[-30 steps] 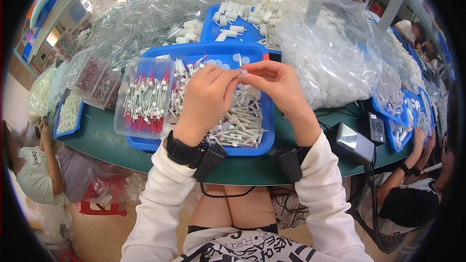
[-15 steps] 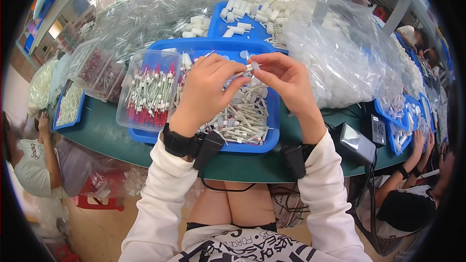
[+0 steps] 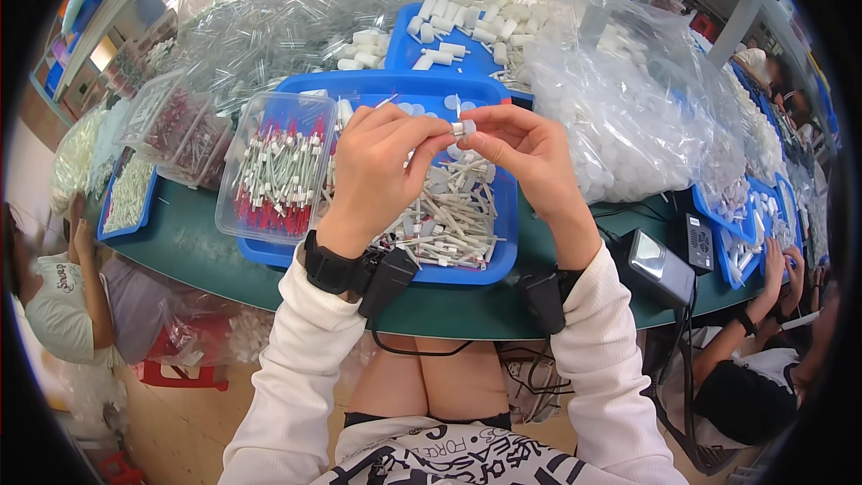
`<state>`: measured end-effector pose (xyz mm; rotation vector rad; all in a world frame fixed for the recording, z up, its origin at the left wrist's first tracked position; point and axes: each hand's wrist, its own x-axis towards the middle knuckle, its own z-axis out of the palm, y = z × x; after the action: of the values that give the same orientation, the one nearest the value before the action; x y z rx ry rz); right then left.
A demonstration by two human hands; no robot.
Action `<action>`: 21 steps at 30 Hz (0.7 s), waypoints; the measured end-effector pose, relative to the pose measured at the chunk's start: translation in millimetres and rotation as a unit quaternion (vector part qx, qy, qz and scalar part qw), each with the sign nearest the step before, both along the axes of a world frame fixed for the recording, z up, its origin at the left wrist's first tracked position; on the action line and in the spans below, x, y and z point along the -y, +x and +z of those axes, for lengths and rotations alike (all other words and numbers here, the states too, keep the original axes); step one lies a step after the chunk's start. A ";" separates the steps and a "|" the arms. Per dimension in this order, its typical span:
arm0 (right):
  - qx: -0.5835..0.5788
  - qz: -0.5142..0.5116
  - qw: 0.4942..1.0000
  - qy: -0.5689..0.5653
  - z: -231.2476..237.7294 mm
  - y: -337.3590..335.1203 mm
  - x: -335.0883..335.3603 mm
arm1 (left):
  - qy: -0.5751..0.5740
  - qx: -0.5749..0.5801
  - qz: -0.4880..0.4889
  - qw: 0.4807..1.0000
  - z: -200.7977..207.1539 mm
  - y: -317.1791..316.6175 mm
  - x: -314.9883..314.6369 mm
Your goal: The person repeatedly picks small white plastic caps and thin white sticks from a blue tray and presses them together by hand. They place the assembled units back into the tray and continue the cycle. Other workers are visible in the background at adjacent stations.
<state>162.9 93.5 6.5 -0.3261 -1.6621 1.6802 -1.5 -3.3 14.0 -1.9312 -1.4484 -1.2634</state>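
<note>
two curled hands (image 3: 532,151) pinch a white part (image 3: 463,128) above a blue tray (image 3: 395,83).

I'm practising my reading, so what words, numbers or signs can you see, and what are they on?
White shirt at the bottom: big dark lettering, but I won't copy words out.
Pale shirt at the left: dark lettering, also not copied.
Black box at the right: pale marks, too small to read.
</note>
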 end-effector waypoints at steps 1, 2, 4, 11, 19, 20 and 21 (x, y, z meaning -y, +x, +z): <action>0.005 0.000 1.000 -0.004 0.5 0.5 0.1 | 0.004 0.000 0.002 1.000 0.0 0.4 0.2; 0.009 0.000 1.000 -0.007 0.6 0.8 0.0 | -0.004 0.000 0.003 1.000 0.1 0.7 0.7; 0.006 0.003 1.000 -0.012 -0.8 0.4 -0.9 | -0.019 0.000 0.007 1.000 0.6 0.9 2.1; 0.082 -0.159 0.965 0.192 -3.1 3.4 -7.9 | -0.023 0.019 0.132 0.991 4.8 -16.8 0.4; 0.099 -0.222 0.884 0.399 -10.2 1.5 -11.9 | -0.214 -0.098 0.181 0.955 -25.2 -30.3 3.2; 0.071 -0.244 0.881 0.399 -9.6 -0.9 -12.7 | -0.217 -0.099 0.184 0.954 -29.2 -31.1 1.5; 0.088 -0.260 0.885 0.376 -8.4 -2.2 -13.9 | -0.219 -0.101 0.187 0.952 -33.6 -32.4 -0.7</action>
<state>160.6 107.4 -1.9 -0.4845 -1.9900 0.5573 -33.8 -2.6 -19.6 -1.8474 -1.9846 -0.5902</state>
